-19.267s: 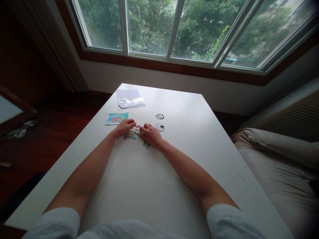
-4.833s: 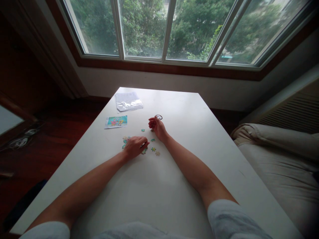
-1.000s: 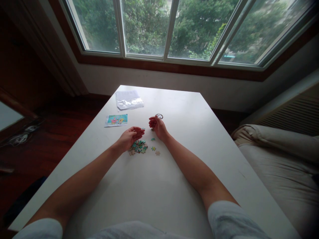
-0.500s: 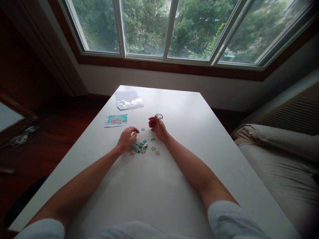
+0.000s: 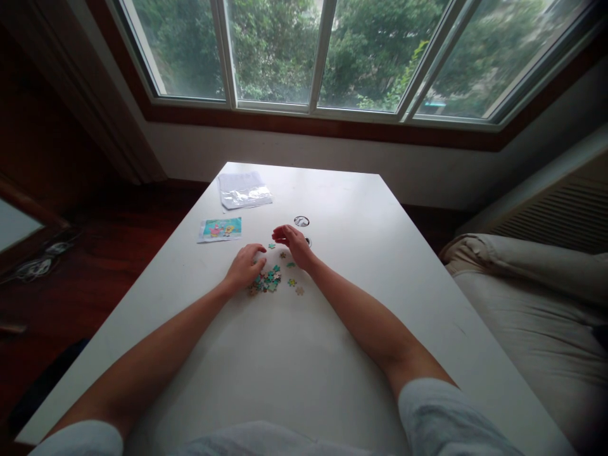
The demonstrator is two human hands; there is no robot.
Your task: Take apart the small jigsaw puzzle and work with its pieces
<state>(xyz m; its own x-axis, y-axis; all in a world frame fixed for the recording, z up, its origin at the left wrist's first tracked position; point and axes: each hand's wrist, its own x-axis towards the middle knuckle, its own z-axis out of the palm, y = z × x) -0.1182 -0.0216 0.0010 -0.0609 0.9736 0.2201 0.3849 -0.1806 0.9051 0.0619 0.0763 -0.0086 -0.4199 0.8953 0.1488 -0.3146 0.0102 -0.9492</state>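
Note:
A small heap of coloured jigsaw pieces lies on the white table, with a few loose pieces to its right. My left hand rests palm down at the heap's left edge, fingers curled over some pieces. My right hand hovers just beyond the heap, fingers loosely bent toward a single teal piece. Whether either hand holds a piece is hidden.
A printed picture card lies left of the hands. A clear plastic bag sits near the table's far left corner. Two small round lids lie past my right hand. A cushioned seat flanks the table's right side.
My left hand has come down onto the heap's left edge. My right hand has swung left and forward, uncovering the second round lid.

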